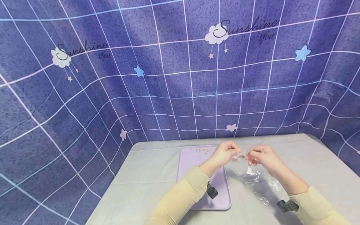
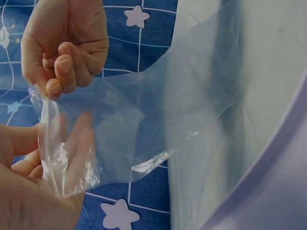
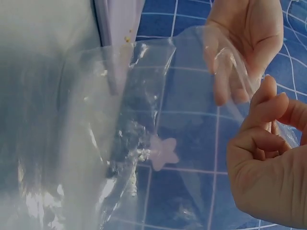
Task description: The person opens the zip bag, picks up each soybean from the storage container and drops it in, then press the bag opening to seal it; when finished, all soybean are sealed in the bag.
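A clear plastic bag (image 1: 252,175) hangs from both hands above the table, its film creased and shiny. My left hand (image 1: 225,153) holds one side of its top edge; in the left wrist view, some of its fingers show through the film. The right hand (image 1: 262,157) pinches that same edge a short way to the right, thumb against curled fingers. Seen from the left wrist, the bag (image 2: 120,120) stretches wide below its folded edge strip. From the right wrist, the left hand (image 3: 247,36) has its fingers extended behind the film.
A lilac tray (image 1: 185,168) lies on the grey-white tablecloth (image 1: 152,172), partly under the left forearm. Several small gold-coloured pieces (image 1: 204,150) are scattered near its far end. A blue gridded curtain (image 1: 174,109) hangs behind the table and along its sides.
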The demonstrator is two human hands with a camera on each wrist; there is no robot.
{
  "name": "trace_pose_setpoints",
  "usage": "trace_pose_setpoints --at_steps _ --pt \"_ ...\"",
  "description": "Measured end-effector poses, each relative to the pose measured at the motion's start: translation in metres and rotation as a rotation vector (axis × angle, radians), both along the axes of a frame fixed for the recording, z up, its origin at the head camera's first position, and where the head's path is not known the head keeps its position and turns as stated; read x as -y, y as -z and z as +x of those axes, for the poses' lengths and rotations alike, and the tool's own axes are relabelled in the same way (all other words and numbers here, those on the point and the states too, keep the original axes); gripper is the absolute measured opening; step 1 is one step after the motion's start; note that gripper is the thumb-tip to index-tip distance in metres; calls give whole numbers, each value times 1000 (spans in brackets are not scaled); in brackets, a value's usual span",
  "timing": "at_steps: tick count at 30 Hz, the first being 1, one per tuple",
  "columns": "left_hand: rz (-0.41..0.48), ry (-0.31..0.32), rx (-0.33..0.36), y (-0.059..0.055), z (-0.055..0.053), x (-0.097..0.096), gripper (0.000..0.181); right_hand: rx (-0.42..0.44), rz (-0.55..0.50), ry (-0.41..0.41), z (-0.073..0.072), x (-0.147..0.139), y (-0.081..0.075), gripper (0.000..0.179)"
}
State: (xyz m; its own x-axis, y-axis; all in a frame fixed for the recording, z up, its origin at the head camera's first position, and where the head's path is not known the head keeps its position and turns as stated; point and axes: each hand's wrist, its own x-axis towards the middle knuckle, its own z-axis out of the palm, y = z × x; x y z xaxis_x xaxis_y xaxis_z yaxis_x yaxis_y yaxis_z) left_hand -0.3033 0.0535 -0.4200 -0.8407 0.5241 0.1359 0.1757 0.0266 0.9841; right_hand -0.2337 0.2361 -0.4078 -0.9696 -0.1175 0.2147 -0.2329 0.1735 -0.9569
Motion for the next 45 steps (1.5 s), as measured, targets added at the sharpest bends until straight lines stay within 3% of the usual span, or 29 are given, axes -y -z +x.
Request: trace_pose_setpoints --at_steps 6,13,17,23,26,30,38,45 --pt "-30 -54 -72 0 2 -1 11 -7 70 66 0 5 1 17" --pt "-144 55 -206 2 -3 5 7 -1 107 51 0 4 1 16" --pt "-185 70 -274 0 -2 4 8 8 100 30 0 2 2 17" --pt "-197 35 -247 0 0 3 9 -7 95 -5 -1 3 5 16" --pt "-207 -48 -275 -1 -6 7 9 6 86 -8 1 3 5 16" --pt "-201 -140 -262 -8 -16 17 9 44 81 2 7 -4 3 15" --pt "-178 -142 -187 -13 -31 37 9 72 77 2 13 -12 1 16" --pt "-186 -217 -168 -10 -42 46 10 75 126 18 22 -19 1 16"
